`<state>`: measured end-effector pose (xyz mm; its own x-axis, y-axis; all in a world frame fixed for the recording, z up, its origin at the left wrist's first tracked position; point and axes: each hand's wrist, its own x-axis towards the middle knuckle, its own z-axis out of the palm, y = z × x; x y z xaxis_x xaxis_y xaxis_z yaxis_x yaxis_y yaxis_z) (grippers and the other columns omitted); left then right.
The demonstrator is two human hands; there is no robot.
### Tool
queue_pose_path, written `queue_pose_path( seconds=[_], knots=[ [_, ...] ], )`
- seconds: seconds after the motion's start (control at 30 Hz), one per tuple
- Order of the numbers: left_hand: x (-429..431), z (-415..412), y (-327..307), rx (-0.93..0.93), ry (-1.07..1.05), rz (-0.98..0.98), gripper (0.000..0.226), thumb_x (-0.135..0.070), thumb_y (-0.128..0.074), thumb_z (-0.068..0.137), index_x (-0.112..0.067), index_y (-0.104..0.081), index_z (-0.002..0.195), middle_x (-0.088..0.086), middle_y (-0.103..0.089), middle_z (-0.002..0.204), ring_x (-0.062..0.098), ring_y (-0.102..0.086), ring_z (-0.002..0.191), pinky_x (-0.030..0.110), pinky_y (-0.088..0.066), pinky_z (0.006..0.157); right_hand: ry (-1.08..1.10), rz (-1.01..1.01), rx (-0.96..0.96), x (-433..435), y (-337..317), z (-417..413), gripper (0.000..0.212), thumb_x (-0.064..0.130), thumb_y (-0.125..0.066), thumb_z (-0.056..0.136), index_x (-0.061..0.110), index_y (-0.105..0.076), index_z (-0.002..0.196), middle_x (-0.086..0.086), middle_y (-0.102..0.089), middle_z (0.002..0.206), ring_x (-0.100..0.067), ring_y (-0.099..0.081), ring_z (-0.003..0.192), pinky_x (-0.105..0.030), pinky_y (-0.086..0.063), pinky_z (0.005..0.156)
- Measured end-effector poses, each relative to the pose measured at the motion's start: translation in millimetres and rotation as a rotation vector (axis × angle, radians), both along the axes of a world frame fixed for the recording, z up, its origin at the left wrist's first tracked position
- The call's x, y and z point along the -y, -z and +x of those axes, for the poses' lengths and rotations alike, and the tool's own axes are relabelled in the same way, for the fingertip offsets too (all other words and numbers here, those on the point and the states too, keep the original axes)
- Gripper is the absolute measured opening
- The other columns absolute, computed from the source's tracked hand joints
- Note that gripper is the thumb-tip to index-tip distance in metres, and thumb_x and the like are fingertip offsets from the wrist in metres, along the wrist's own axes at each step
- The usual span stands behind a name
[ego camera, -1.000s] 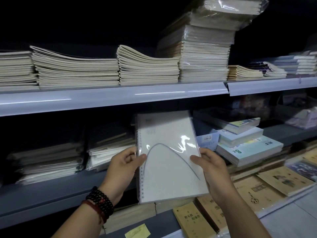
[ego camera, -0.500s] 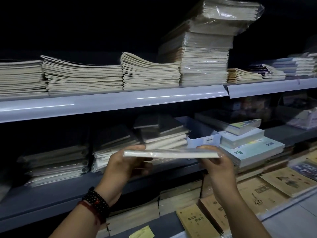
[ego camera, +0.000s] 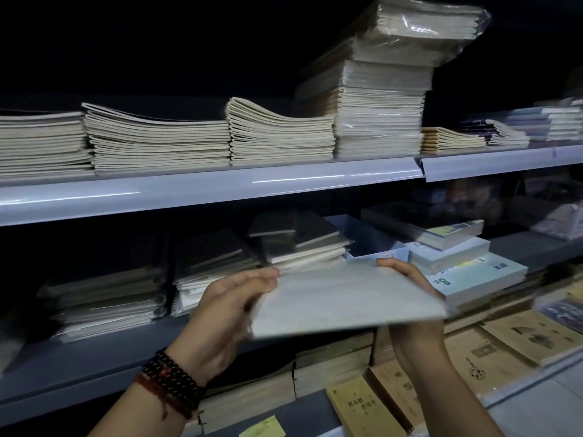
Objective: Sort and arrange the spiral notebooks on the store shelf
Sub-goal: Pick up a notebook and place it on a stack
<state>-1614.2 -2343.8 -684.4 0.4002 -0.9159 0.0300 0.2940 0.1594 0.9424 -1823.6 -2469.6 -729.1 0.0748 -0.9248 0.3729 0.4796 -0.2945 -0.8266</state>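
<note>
**Grey, Flat and Ready for Stacking**

Held one spiral notebook [ego camera: 347, 298] in the air just in front of the middle shelf [ego camera: 94, 367], not touching it. Gripped from both sides. Pinched at the left edge by the left hand [ego camera: 227, 310], thumb on the cover, other fingers hidden below. Clamped at the right edge by the right hand [ego camera: 413, 345], fingertips [ego camera: 397, 269] curled over the far corner and palm under the cover.

Judged as the placing step: one notebook chosen and about to go down on a pile. Seemed to be somewhere in the middle of the task, with several piles on the middle shelf uneven. Called next for a push forward over the front lip of the middle shelf, then a lowering onto the matching pile. Looked most probable as a target: the spiral-bound pile [ego camera: 205, 279] on the left part of the middle shelf, or the slanted dark pile [ego camera: 299, 244] on the middle shelf directly behind the notebook. Could not decide which one. Needed also to line up the coil side with the coils already there.

Lay almost level, broad cover up and tipped a little toward the camera, far edge turned to the middle shelf. Judged the long axis as running from the person toward the middle shelf, shortened by the view. Not sure of this, because of motion blur. Could not find the coil side.
</note>
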Motion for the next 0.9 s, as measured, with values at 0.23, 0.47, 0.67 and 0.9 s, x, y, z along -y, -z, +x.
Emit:
queue_pose_path(
  seconds=[0.23, 0.47, 0.67, 0.9],
  knots=[
    [11.5, -1.7, 0.3, -0.012, -0.057, -0.063, 0.030, 0.010, -0.065, 0.086, -0.004, -0.070, 0.113, 0.023, -0.075, 0.100, 0.026, -0.074, 0.075, 0.032, -0.062, 0.063, -0.051, 0.054, -0.128, -1.8, -4.4, -1.8, 0.040, 0.000, -0.061, 0.093, 0.031, -0.069, 0.117, 0.003, -0.073, 0.106, -0.012, -0.071, 0.083, -0.026, -0.056, 0.062],
    [24.7, 18.8, 7.7, 0.086, -0.130, -0.096, 0.054, 0.005, -0.066, 0.090, -0.023, -0.051, 0.134, 0.009, -0.077, 0.108, 0.028, -0.075, 0.095, 0.041, -0.058, 0.080, -0.232, 0.254, -0.127, -12.7, -8.0, 9.3, 0.023, 0.031, -0.057, 0.098, 0.017, -0.074, 0.107, -0.009, -0.076, 0.104, -0.022, -0.074, 0.093, -0.039, -0.056, 0.078],
    [22.9, 25.8, 17.0, 0.123, 0.036, 0.029, 0.032, -0.009, -0.064, 0.094, -0.012, -0.064, 0.126, 0.008, -0.075, 0.114, 0.024, -0.072, 0.099, 0.034, -0.061, 0.078, -0.202, 0.208, -0.066, -13.7, -6.5, 11.0, 0.029, 0.000, -0.066, 0.088, 0.012, -0.066, 0.114, -0.009, -0.076, 0.102, -0.022, -0.075, 0.088, -0.033, -0.059, 0.073],
    [12.7, 31.1, 40.9, 0.246, 0.111, 0.118, 0.032, 0.003, -0.068, 0.088, -0.007, -0.067, 0.118, 0.013, -0.077, 0.107, 0.022, -0.075, 0.083, 0.027, -0.057, 0.060, -0.162, 0.171, -0.182, -9.4, -6.0, 10.5, 0.036, 0.011, -0.067, 0.091, 0.022, -0.062, 0.125, -0.005, -0.076, 0.106, -0.023, -0.073, 0.096, -0.041, -0.058, 0.082]
  ],
)
